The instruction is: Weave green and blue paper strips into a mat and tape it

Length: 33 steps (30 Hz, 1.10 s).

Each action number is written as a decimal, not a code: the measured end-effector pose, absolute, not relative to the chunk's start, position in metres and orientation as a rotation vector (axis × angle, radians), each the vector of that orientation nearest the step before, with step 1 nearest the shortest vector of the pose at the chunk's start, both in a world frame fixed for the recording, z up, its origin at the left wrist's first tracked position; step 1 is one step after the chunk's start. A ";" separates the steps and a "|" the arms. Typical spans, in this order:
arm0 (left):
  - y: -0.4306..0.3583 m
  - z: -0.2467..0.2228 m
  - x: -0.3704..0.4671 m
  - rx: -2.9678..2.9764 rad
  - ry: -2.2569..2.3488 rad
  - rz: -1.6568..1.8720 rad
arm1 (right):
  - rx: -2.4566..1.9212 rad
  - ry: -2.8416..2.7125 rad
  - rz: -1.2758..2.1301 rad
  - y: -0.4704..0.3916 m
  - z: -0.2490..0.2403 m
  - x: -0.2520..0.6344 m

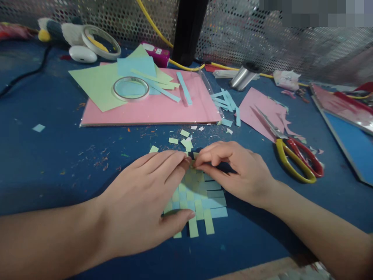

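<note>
A woven paper mat [190, 194] of light green and light blue strips lies on the blue tabletop, its strip ends sticking out at the right and bottom. My left hand [145, 198] rests flat over the mat's left part, fingers stretched side by side and thumb apart, hiding much of the weave. At the mat's top edge, the thumb and fingers of my right hand [236, 167] pinch the end of a green paper strip [196, 165], close to my left fingertips. Small green paper cuttings [173, 140] lie just beyond the hands.
Scissors [294, 151] with red and yellow handles lie at right, over pink paper [262, 111]. Behind are a pink paper pack [151, 114] with a tape roll [131, 98] on top, loose blue strips [225, 100] and a thread spool [244, 77]. A perforated metal panel [239, 35] closes the back.
</note>
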<state>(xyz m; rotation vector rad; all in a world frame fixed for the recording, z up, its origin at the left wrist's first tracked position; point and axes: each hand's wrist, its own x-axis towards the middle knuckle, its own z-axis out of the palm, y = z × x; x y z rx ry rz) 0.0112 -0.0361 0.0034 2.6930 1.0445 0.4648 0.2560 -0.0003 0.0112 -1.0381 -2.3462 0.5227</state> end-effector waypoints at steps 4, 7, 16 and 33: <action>-0.034 0.002 0.011 2.713 1.030 0.462 | -0.949 -2.398 0.499 0.002 0.011 0.257; -0.033 0.002 0.011 2.716 1.030 0.456 | -0.919 -2.403 0.489 0.003 0.011 0.257; -0.032 0.000 0.009 2.747 1.009 0.430 | -0.921 -2.465 0.549 0.005 0.015 0.262; -0.032 -0.001 0.008 2.823 0.984 0.478 | -0.730 -2.495 0.369 0.011 0.013 0.268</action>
